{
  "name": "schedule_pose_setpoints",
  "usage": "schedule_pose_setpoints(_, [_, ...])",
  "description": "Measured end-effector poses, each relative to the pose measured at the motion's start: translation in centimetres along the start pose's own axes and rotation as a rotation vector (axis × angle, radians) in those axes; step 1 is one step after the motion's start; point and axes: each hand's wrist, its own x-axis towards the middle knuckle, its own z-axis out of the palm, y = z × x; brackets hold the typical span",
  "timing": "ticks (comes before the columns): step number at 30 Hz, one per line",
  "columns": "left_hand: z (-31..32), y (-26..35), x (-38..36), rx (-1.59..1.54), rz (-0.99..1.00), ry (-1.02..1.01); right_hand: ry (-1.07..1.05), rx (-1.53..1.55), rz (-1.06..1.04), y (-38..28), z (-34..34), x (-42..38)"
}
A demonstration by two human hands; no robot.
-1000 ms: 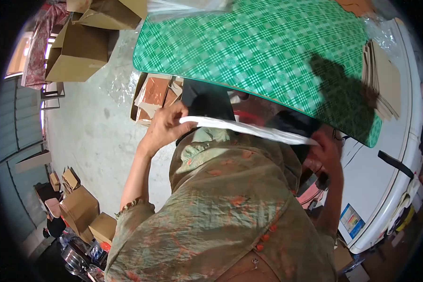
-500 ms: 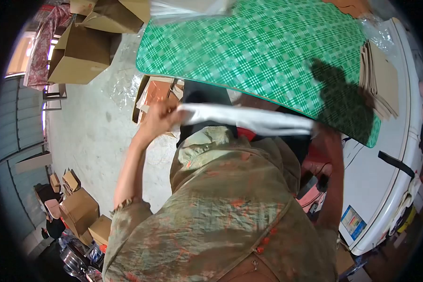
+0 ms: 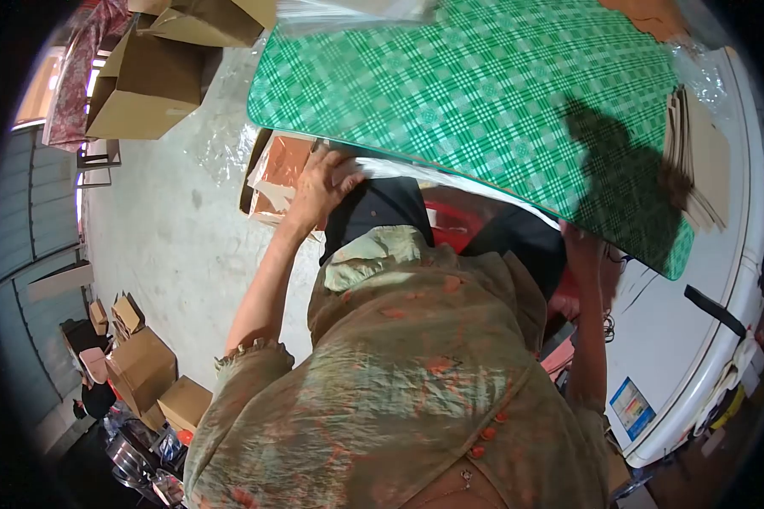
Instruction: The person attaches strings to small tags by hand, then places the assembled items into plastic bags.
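A long white item (image 3: 458, 181), which looks like thin folded material, stretches between my hands along the near edge of the green checked table (image 3: 382, 93). Part of it is hidden under that edge. My left hand (image 3: 324, 182) has its fingers closed on the item's left end, beside the table's corner. At the right end, my right hand (image 3: 579, 237) is at the table edge in shadow, and its fingers are mostly hidden. Below the white item are my dark-clad legs (image 3: 373, 212) and a red seat (image 3: 450, 222).
An open carton (image 3: 272, 174) stands under the table's left corner. Larger cardboard boxes (image 3: 153, 85) are at the upper left, more (image 3: 143, 365) at the lower left. Flat cardboard pieces (image 3: 696, 161) lie on the right. A white appliance (image 3: 679, 339) borders the right side.
The white item has moved from above my lap to the table's edge, partly underneath it. My left hand has shifted right and slightly up; both hands have moved with the item.
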Motion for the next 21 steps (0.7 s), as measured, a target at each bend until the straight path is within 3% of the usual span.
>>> schedule_pose_setpoints(2, [0.1,-1.0,-1.3,0.106,0.000,-0.090,0.118,-0.112,-0.119,-0.7,0.3,-1.1])
schedule_pose_setpoints(4, [-0.2,-0.9,-2.5,0.067,0.043,-0.052,0.111,-0.078,-0.083,-0.8,0.0,-2.1])
schedule_pose_setpoints(6, [-0.7,-0.5,-4.3,0.046,0.038,0.015,-0.025,0.098,0.107,-0.9,-0.9,-3.1])
schedule_pose_setpoints(9, [-1.4,0.7,-6.2,-0.041,-0.001,0.244,0.047,0.556,0.195,-1.3,-1.6,-4.4])
schedule_pose_setpoints(11, [-1.2,0.5,-6.7,-0.032,-0.083,0.246,0.068,0.546,0.171,-0.7,-1.3,-4.4])
schedule_pose_setpoints(12, [-1.1,0.4,-6.3,-0.046,-0.149,0.132,0.083,0.542,0.155,-0.4,-1.0,-4.2])
schedule_pose_setpoints(15, [-1.4,1.8,-5.3,-0.193,-0.110,-0.002,0.132,0.155,0.018,0.0,0.2,-2.6])
schedule_pose_setpoints(19, [-2.4,3.7,-3.6,-0.113,0.053,-0.105,0.158,0.028,-0.107,-1.5,-0.6,-1.8])
schedule_pose_setpoints(21, [-1.2,4.0,-2.9,-0.025,0.040,-0.116,0.194,0.046,-0.177,-3.0,-0.6,-1.5])
